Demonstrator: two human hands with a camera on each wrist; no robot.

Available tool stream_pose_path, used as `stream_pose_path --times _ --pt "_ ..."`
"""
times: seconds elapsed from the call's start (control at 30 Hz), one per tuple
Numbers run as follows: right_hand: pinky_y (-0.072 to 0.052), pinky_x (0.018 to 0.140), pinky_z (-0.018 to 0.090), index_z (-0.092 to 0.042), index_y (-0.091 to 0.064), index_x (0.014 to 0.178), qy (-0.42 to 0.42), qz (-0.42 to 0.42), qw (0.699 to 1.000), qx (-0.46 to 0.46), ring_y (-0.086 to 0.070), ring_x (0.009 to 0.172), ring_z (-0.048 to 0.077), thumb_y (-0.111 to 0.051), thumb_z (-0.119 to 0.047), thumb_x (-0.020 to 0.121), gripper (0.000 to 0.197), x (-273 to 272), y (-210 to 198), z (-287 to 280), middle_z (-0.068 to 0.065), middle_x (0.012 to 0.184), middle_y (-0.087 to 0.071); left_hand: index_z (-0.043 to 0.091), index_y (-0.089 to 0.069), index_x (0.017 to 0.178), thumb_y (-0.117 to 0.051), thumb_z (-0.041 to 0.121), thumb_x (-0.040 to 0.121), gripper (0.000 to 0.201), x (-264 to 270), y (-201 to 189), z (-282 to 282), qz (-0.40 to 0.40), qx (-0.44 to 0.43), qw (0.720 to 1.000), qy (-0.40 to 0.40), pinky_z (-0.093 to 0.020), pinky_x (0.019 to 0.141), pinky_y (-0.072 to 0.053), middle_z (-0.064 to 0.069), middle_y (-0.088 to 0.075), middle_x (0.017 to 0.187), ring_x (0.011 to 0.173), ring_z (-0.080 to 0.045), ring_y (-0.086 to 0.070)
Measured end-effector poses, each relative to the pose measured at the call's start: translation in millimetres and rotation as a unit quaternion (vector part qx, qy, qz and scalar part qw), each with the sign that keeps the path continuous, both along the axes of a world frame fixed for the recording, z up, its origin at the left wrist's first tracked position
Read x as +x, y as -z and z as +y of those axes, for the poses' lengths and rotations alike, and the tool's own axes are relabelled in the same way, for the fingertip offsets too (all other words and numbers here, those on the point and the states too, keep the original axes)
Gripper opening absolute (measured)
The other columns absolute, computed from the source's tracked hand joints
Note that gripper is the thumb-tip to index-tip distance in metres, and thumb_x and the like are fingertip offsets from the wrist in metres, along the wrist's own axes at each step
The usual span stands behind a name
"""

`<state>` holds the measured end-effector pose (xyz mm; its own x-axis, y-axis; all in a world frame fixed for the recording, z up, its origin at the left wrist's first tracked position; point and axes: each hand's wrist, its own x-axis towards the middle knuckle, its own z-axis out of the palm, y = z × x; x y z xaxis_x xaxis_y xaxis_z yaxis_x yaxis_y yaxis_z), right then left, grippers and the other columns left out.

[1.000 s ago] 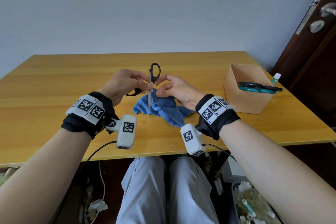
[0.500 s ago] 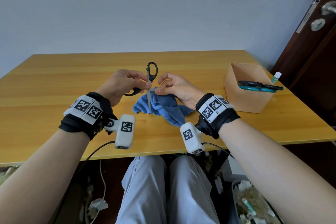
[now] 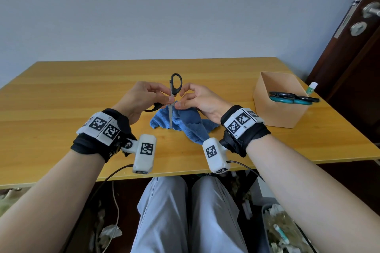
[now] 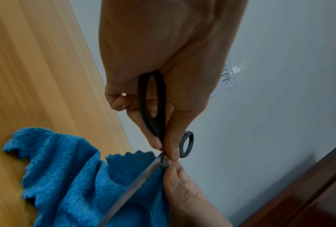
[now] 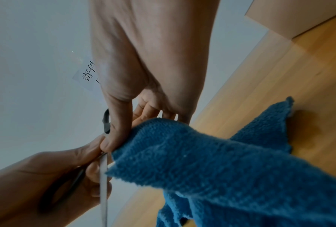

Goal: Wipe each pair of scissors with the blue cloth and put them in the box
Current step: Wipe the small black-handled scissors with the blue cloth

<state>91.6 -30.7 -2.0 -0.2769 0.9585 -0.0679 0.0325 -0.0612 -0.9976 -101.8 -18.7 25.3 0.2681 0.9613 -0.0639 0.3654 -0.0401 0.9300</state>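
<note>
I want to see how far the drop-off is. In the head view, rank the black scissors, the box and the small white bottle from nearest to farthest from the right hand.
From the right hand:
1. Black scissors: touching its fingertips, just left of it.
2. Box: to the right on the table, holding teal-handled scissors.
3. Small white bottle: beyond the box's far right corner.

Soft, even daylight fills the head view, with only faint shadows on the desk [image 3: 61, 96] and a mild sheen on its wood; straight edges bow outward toward the frame borders from the wide lens. Both wrist views are dimmer and noisier, the hands [image 4: 163, 53] shaded and the blue cloth [image 5: 231, 169] close and softly blurred.
</note>
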Motion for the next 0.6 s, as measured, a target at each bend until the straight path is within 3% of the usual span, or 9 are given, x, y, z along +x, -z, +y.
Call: stream_pose_path --times 0.27,0.33,0.43,0.53,0.6 --pt "-0.056 0.076 0.034 -0.015 -0.055 0.093 -0.005 -0.01 1.0 -0.009 -0.068 0.081 0.022 -0.076 0.0 0.081 0.028 4.6 2.0 -1.9 0.001 0.072 -0.072 0.01 -0.076 0.091 -0.079 0.008 0.081 0.01 -2.2 0.7 0.9 0.004 -0.007 1.0 0.015 -0.03 0.085 -0.041 -0.001 -0.065 0.064 0.069 -0.013 -0.06" --pt "-0.055 0.082 0.039 -0.014 -0.056 0.091 0.003 -0.008 1.0 -0.002 -0.068 0.085 0.025 -0.077 0.001 0.08 0.029 2.7 1.3 -2.9 0.004 0.075 -0.072 0.004 -0.075 0.098 -0.078 0.006 0.082 0.016 0.6 2.6 -0.4 -0.002 -0.005 1.0 0.008 -0.022 0.079 -0.045 0.006 -0.067 0.065 0.069 -0.012 -0.061" --pt "-0.056 0.081 0.038 -0.014 -0.055 0.089 0.012 0.008 1.0 0.003 -0.069 0.087 0.026 -0.077 0.004 0.079 0.029 -0.7 1.2 -4.8 0.009 0.081 -0.073 0.005 -0.074 0.099 -0.076 0.004 0.084 0.016 3.7 3.2 -3.2 -0.006 -0.006 1.0 0.004 -0.014 0.065 -0.045 0.011 -0.066 0.061 0.065 -0.009 -0.061" --pt "-0.056 0.079 0.036 -0.015 -0.054 0.086 0.011 0.001 1.0 -0.003 -0.07 0.086 0.024 -0.076 0.003 0.08 0.03 -0.7 3.7 -7.8 0.009 0.081 -0.073 0.01 -0.071 0.09 -0.073 0.004 0.085 0.009 4.3 3.5 -6.8 0.004 -0.009 1.0 0.017 -0.013 0.06 -0.043 0.01 -0.064 0.057 0.059 -0.006 -0.059" --pt "-0.056 0.077 0.036 -0.016 -0.052 0.084 0.013 -0.002 1.0 -0.011 -0.069 0.088 0.027 -0.076 0.003 0.08 0.031 -1.2 6.1 -9.3 0.011 0.084 -0.072 0.009 -0.07 0.091 -0.072 0.003 0.086 0.009 4.1 4.7 -8.1 0.015 -0.012 1.0 0.019 -0.018 0.063 -0.041 0.009 -0.063 0.056 0.058 -0.008 -0.058"
